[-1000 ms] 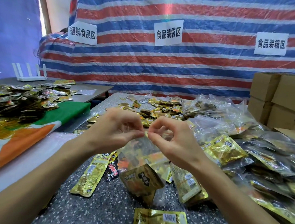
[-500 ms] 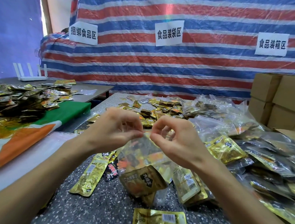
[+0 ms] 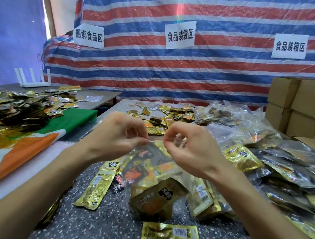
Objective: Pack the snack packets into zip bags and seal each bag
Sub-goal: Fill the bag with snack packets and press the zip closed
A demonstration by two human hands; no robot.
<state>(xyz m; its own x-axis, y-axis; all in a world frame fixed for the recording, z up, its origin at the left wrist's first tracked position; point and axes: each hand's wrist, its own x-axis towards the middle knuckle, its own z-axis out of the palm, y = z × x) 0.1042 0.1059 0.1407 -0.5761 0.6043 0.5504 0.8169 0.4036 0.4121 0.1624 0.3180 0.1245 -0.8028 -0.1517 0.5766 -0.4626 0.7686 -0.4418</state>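
Both pinches have slid apart along the top edge of the zip bag (image 3: 150,175) since a second ago, when the fingertips of the two hands met at its middle.

At the far side a red, white and blue striped tarp (image 3: 173,71) fills the wall, with three white paper signs (image 3: 180,34) stuck across it. A speckled grey table (image 3: 98,227) runs from the near edge towards that wall. Its right side is buried under a heap of filled clear bags (image 3: 284,172), and beyond the heap, far right, stand stacked cardboard boxes (image 3: 298,107). On the left lies a green and orange cloth (image 3: 36,144) with a dark pile of packets (image 3: 18,109) at its far end. A white router (image 3: 34,79) sits far left.

The zip bag is held up in the middle over the table, and the snack packets (image 3: 158,197) inside it sag to the bottom. Whether the bag touches the table I cannot tell. The left hand (image 3: 116,135) pinches the bag's top strip between thumb and forefinger, with the other fingers curled. The right hand (image 3: 191,149) pinches the same strip just to the right, a short gap between the two.

Scattered packets (image 3: 171,114) lie on the far part of the table. A long gold packet (image 3: 95,190) lies near left of the bag, and a barcoded gold packet (image 3: 169,235) lies at the near edge.
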